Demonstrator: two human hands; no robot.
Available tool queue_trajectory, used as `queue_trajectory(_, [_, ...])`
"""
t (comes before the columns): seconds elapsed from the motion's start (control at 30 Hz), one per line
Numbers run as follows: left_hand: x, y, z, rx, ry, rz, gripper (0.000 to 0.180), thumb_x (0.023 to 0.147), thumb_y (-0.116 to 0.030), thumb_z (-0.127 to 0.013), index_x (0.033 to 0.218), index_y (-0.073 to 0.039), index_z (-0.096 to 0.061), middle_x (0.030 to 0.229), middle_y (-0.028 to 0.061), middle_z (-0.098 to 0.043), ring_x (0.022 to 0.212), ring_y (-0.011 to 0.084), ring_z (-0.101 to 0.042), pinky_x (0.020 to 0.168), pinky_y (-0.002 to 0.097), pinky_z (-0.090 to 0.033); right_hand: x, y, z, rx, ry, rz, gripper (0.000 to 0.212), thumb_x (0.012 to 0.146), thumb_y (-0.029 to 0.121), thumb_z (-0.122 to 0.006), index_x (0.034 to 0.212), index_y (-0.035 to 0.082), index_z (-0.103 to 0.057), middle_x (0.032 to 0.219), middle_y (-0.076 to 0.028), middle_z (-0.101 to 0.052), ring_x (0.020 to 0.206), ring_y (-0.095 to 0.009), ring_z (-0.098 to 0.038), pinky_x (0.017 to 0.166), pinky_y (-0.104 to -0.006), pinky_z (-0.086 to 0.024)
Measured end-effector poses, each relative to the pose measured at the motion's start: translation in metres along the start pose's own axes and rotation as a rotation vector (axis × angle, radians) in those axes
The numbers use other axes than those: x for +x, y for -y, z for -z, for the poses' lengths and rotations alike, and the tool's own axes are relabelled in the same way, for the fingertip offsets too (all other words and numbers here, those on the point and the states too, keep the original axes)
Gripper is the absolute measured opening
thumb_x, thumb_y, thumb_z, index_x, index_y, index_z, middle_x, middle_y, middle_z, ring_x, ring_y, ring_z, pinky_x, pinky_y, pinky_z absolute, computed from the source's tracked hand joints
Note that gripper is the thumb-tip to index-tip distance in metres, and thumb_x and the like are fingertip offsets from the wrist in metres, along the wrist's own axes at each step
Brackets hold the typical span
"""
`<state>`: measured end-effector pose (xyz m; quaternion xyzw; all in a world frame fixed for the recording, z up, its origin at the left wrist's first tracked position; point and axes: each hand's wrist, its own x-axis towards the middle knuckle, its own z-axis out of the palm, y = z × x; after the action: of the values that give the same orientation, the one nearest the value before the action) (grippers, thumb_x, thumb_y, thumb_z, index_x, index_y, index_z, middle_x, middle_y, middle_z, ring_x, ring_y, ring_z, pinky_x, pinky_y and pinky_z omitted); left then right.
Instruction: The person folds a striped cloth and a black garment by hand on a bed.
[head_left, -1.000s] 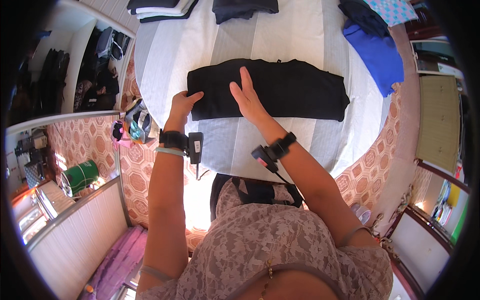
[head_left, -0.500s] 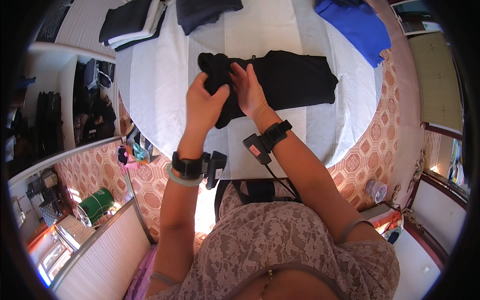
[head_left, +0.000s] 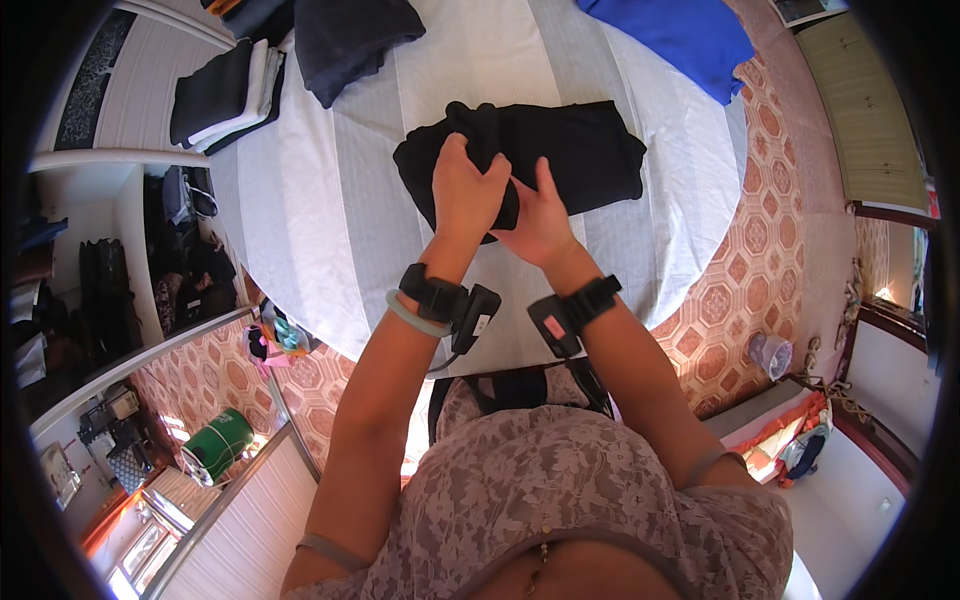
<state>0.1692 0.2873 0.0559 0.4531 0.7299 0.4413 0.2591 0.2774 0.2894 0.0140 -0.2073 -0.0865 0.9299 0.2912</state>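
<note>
A black garment (head_left: 580, 150) lies on the pale striped tablecloth in front of me, with a bunched flap of it folded over its middle. My left hand (head_left: 468, 195) is closed on this flap, thumb against the cloth. Close beside it, on the right, my right hand (head_left: 540, 225) has its thumb stretched up and apart. Its fingers reach in at the flap's lower edge and are partly hidden by cloth and by my left hand. Both wrists wear black straps with small boxes.
Around the round table's (head_left: 340, 290) far side lie a stack of folded dark and white clothes (head_left: 220, 90), a dark grey garment (head_left: 350, 40) and a blue garment (head_left: 680, 40). Clothes shelves (head_left: 110, 230) stand at left. A green cylinder (head_left: 217, 445) is at lower left.
My left hand has carried the bunched left end of the black garment rightward over its middle. My right hand has shifted right and lower. The whole view has turned slightly.
</note>
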Motion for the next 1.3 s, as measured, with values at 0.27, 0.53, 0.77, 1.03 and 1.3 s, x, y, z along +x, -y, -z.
queue_trajectory(0.27, [-0.004,0.013,-0.033,0.185,0.064,-0.039,0.040,0.071,-0.017,-0.062,0.097,0.008,-0.045,0.113,0.0258,-0.047,0.095,0.0386,-0.052,0.079,0.0374,-0.045,-0.018,0.004,0.014,-0.111,-0.166,0.052,0.074,0.082,0.063,-0.032,0.135,0.012,-0.025,0.134,-0.006,-0.032,0.120,-0.020,-0.033,0.101,-0.0440,-0.017])
queue_trajectory(0.53, [-0.003,0.033,-0.042,0.158,0.154,-0.089,0.026,0.084,-0.018,-0.049,0.091,0.006,-0.046,0.124,0.0294,-0.036,0.102,0.0417,-0.047,0.083,0.0402,-0.042,-0.025,0.024,-0.002,-0.856,-0.524,0.128,0.062,0.080,0.048,-0.053,0.121,0.003,-0.042,0.112,-0.012,-0.053,0.098,-0.020,-0.052,0.079,-0.0320,-0.043])
queue_trajectory(0.77, [-0.016,0.022,-0.017,-0.088,0.315,-0.072,0.022,0.083,-0.011,-0.049,0.101,0.002,-0.049,0.127,0.0242,-0.036,0.097,0.0367,-0.050,0.083,0.0369,-0.042,-0.007,0.036,0.023,-1.286,-0.557,0.345,0.047,0.074,0.021,-0.062,0.109,-0.007,-0.047,0.095,-0.014,-0.060,0.083,-0.018,-0.058,0.071,-0.0248,-0.046])
queue_trajectory(1.03, [-0.051,0.058,0.113,-0.513,-0.262,0.184,0.059,0.079,-0.014,-0.059,0.129,-0.005,-0.029,0.121,0.0126,-0.042,0.106,0.0214,-0.045,0.087,0.0307,-0.039,0.005,0.001,-0.074,-1.443,0.504,0.363,0.045,0.070,0.018,-0.068,0.111,0.005,-0.054,0.108,-0.009,-0.057,0.102,-0.023,-0.052,0.085,-0.0327,-0.043])
queue_trajectory(1.3, [-0.054,0.150,0.192,0.159,-0.394,0.076,0.038,0.076,-0.005,-0.057,0.113,0.000,-0.050,0.112,0.0143,-0.054,0.104,0.0243,-0.051,0.088,0.0352,-0.039,0.053,0.138,0.026,-2.316,-0.474,0.022,0.037,0.064,0.025,-0.065,0.097,0.011,-0.058,0.112,-0.008,-0.051,0.112,-0.027,-0.040,0.096,-0.0503,-0.026])
